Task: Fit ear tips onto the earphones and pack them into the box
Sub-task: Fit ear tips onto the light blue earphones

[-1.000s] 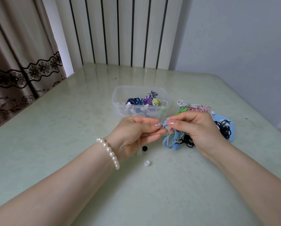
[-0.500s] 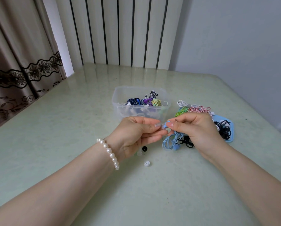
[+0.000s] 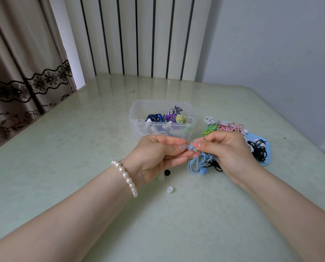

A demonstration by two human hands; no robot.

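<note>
Head view: we judge the step in hand to be seating a tip on the blue earbud [image 3: 191,147]. Our left hand [image 3: 157,156] pinches what seems a clear tip; our right hand [image 3: 227,150] pinches the bud. Best to push squarely and twist gently. The light-blue cord [image 3: 197,163] hangs in loops to the table [image 3: 82,148], before the clear box [image 3: 139,118].

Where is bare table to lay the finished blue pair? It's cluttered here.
Free: the table left of the clear box, and the near stretch below the white ear tip. Crowded: right of the box, where the earphone pile lies, and beneath the hands around the black ear tip.
</note>
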